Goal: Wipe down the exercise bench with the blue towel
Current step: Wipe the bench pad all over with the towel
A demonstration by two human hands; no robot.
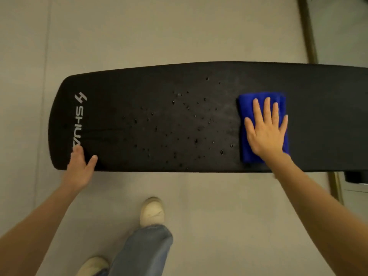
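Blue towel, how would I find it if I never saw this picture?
Find the long black exercise bench across the floor. Towards the picture's right, the blue towel lies folded on it under a flat right hand. It is the only bright blue thing, right of the water droplets.

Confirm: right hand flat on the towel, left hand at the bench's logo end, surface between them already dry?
Not dry: the head view shows droplets scattered on the bench between them. Otherwise yes: right hand flat on the towel, left hand at the logo end.
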